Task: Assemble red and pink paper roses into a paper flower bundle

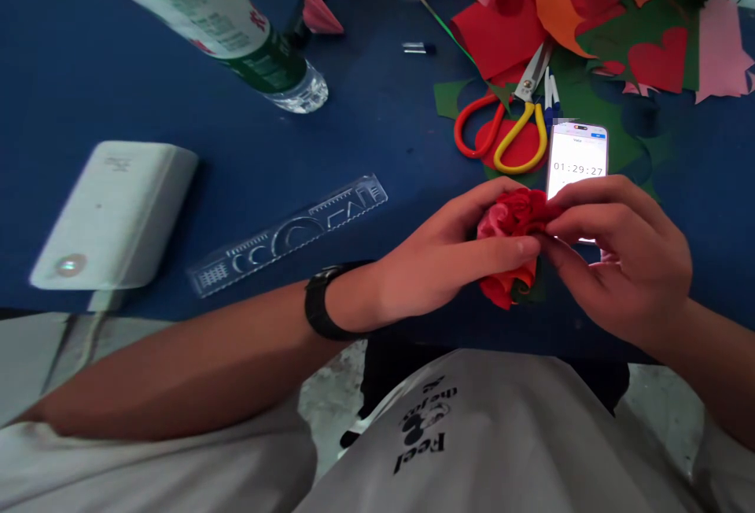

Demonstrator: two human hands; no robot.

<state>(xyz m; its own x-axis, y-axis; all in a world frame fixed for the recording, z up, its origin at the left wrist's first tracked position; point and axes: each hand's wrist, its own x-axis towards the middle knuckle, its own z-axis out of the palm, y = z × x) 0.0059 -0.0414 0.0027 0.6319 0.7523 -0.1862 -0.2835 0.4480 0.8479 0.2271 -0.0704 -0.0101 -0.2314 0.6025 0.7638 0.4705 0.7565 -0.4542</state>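
Observation:
A bunch of red, pink and orange paper flowers (513,214) is held over the near edge of the blue table. My left hand (448,249) wraps around it from the left, with the thumb lying across its front. At its right side, my right hand (625,253) pinches a red petal edge between thumb and fingers. Some dark green paper shows at the bottom of the bunch. Behind my right hand lies a lit phone (578,155) showing a timer, partly covered by the fingers.
Scissors (528,84) with red and yellow handles lie beyond my hands, beside coloured paper scraps (619,17). A clear ruler (289,234), a white power bank (118,214) with a cable, and a lying plastic bottle (218,25) are to the left. A pink folded paper piece (322,15) lies farther back.

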